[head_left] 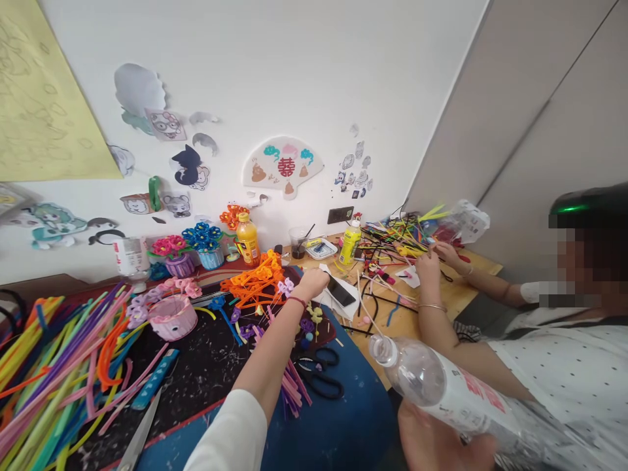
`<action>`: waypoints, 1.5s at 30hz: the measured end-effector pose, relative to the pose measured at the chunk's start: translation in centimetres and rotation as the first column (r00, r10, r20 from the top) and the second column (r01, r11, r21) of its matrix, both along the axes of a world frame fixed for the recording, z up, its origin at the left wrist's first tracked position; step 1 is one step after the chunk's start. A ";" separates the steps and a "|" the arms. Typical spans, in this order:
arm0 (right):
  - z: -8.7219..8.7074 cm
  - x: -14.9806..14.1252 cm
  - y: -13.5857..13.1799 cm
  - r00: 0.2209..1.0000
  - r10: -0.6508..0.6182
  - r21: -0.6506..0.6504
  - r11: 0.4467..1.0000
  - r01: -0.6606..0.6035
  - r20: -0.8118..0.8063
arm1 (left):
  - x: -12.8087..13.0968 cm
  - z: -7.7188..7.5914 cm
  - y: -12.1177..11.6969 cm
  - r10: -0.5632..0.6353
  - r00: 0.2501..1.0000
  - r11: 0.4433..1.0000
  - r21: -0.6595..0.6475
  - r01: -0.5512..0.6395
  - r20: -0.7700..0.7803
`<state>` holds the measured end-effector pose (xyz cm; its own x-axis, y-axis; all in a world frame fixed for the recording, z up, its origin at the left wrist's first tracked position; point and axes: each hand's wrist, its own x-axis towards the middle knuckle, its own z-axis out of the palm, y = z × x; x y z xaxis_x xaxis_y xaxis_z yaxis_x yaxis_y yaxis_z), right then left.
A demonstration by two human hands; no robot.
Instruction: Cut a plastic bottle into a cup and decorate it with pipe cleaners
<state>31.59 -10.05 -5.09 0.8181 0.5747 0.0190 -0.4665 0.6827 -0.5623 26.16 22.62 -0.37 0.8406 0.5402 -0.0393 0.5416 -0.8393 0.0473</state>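
Observation:
In my right hand (441,438) is a clear plastic bottle (422,373) with a white and red label. It tilts, its uncapped mouth pointing up and left. My left hand (314,284) reaches across the table, fingers closed, at the edge of a black phone (341,292) on white paper; what the fingers hold, if anything, is hidden. Beside that hand lie orange pipe-cleaner pieces (255,281) and small lilac flowers (285,286). Below the forearm are black-handled scissors (321,373) and purple and pink pipe cleaners (294,392).
At left are loose colourful pipe cleaners (59,373), a pink pot (173,317), a blue cutter (156,379) and open scissor blades (142,432). An orange juice bottle (247,242) and a yellow bottle (350,243) stand near the wall. A co-worker (564,353) handles small pieces at right.

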 end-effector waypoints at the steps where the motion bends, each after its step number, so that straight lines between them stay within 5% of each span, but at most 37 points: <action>1: 0.3 -0.1 0.1 1.000 -0.004 -0.015 1.000 0.004 -0.013 | 0.0 0.1 0.0 -0.002 1.000 1.000 0.005 0.002 0.007; 10: 0.6 -0.4 0.3 0.997 -0.001 0.065 0.998 0.006 -0.081 | 0.8 1.2 -0.1 -0.035 0.999 0.998 0.047 0.033 0.039; 22: -1.1 -0.9 1.3 0.999 0.005 -0.039 0.999 -0.007 -0.053 | 0.1 3.4 -0.2 -0.077 0.986 0.990 0.130 0.059 0.145; 28: -1.3 -2.1 1.5 0.997 0.046 -0.013 0.999 -0.047 -0.054 | -0.8 5.7 -0.1 -0.087 0.960 0.984 0.172 0.041 0.266; 32: -0.5 -2.7 1.5 0.994 0.069 0.006 0.998 -0.069 -0.083 | -2.6 8.6 -0.2 -0.026 0.911 0.980 0.189 -0.058 0.413; 35: 0.4 -3.1 2.1 0.990 0.054 -0.008 0.998 -0.055 -0.132 | -5.2 11.2 -0.9 0.064 0.821 0.966 0.172 -0.194 0.568; 39: 2.1 -4.3 3.4 0.976 0.075 -0.008 0.997 -0.078 -0.203 | -10.2 13.7 -3.3 0.197 0.593 0.921 0.060 -0.385 0.781; 45: 5.6 -7.4 4.7 0.943 0.249 0.047 0.968 -0.245 -0.220 | -18.6 13.4 -11.0 0.364 0.123 0.806 -0.246 -0.539 0.923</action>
